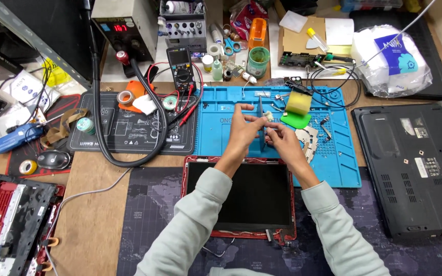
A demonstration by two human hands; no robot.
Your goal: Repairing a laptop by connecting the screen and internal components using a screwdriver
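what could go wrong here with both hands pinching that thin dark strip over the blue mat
1. The thin dark strip is held only at the fingertips of the left hand and right hand; it might bend or slip.
2. If it drops, it could land on the bare screen panel just below and scratch it.
3. Small metal brackets lie loose on the blue mat beside the right hand; a sleeve could sweep them away.

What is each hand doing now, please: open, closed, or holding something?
Left hand: fingers closed on a thin dark strip.
Right hand: fingers closed on the same strip, lower down.
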